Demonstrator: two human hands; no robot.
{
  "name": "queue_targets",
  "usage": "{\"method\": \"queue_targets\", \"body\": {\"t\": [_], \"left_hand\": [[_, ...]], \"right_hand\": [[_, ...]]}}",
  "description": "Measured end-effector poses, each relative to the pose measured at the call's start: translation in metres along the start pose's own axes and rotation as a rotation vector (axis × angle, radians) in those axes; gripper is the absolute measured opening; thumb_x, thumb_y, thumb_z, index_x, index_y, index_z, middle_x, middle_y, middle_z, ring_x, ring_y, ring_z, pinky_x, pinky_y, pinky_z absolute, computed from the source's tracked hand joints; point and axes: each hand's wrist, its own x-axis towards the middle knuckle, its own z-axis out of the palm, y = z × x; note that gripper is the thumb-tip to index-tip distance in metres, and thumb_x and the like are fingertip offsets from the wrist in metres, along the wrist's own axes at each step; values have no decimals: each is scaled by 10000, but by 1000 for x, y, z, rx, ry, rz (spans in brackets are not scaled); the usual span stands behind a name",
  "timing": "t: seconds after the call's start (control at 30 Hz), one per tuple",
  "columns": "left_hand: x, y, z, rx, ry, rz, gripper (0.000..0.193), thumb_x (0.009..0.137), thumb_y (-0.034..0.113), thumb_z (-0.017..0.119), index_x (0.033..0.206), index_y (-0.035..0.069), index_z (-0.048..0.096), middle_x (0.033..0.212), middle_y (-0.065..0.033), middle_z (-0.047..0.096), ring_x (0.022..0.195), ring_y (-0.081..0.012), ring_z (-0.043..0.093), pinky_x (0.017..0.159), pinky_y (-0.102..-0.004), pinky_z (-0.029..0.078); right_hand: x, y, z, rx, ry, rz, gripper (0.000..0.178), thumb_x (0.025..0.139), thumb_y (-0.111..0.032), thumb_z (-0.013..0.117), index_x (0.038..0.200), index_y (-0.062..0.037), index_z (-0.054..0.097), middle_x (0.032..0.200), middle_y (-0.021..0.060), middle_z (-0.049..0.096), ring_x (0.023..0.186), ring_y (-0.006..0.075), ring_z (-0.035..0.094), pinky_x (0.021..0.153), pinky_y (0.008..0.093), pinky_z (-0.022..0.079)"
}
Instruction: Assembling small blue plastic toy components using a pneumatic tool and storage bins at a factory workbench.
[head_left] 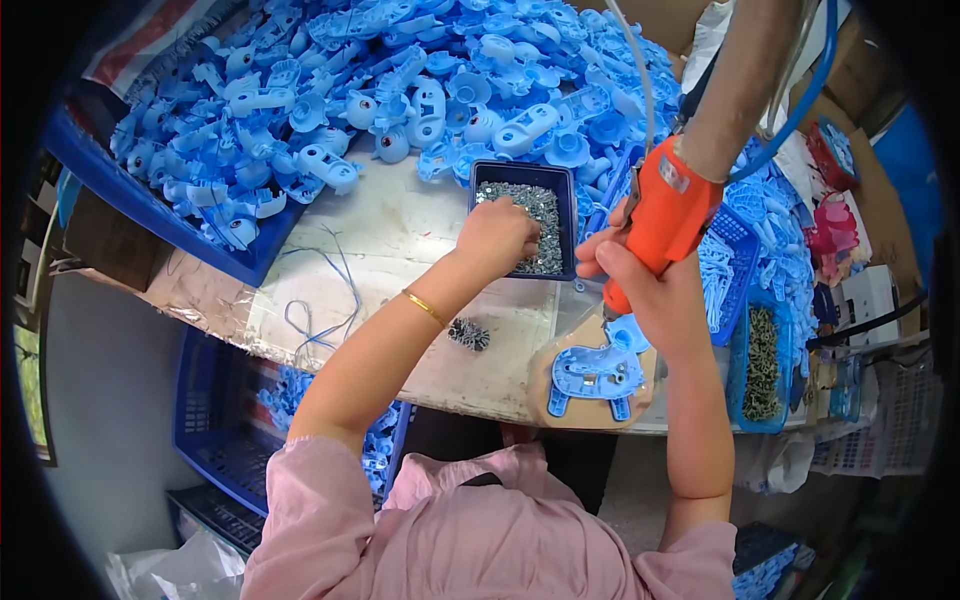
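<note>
My left hand [497,237] reaches over a dark blue tray [568,235] filled with small silvery screws [545,215]. Its fingers are curled together at the screws; whatever they pinch is hidden. My right hand [668,305] is wrapped around an orange electric screwdriver [662,215], tilted with its tip downward. Just below that tip, a light blue animal-shaped plastic shell [597,376] with metal bits inside rests on a tan board [643,395] at the table's front edge. Whether the tip touches the shell I cannot tell.
Light blue plastic parts [420,60] are heaped across the back. A small pile of screws [468,334] and loose strings [325,295] lie on the table [395,290]. To the right are a blue basket [738,265] and a screw-filled bin [760,365]. A blue hose [790,130] hangs nearby.
</note>
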Motion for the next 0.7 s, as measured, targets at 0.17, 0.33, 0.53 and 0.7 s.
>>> {"method": "queue_targets", "body": {"t": [0.17, 0.33, 0.53, 0.7], "left_hand": [[-8, 3, 0, 76, 105, 7, 97, 821, 220, 692, 767, 141, 704, 755, -31, 652, 853, -247, 626, 739, -400, 522], [-30, 35, -12, 7, 171, 93, 79, 840, 214, 685, 810, 142, 695, 788, -22, 643, 838, -231, 618, 709, -360, 522], [-73, 95, -19, -204, 154, 234, 185, 790, 234, 776, 883, 125, 659, 861, -28, 627, 812, -247, 597, 701, -371, 517], [-85, 111, -14, -262, 205, 211, 191, 771, 250, 772, 849, 136, 640, 797, -15, 553, 791, -224, 568, 672, -360, 502]], "right_hand": [[-4, -4, -13, -28, -7, -21, 292, 913, -88, 644, 1160, -23, 501, 856, 89, 670, 705, 133, 662, 667, 278, 555], [-8, 2, -15, -1, 40, -7, 293, 905, -87, 638, 1158, -17, 508, 780, 58, 635, 650, 106, 621, 621, 252, 528], [-23, 6, 2, 160, 108, -192, 291, 885, -75, 612, 1150, -5, 515, 726, 62, 613, 566, 87, 548, 519, 236, 453], [-32, 9, 8, 170, 67, -175, 322, 868, -82, 614, 1160, 8, 512, 714, 66, 598, 539, 88, 515, 493, 236, 429]]}}
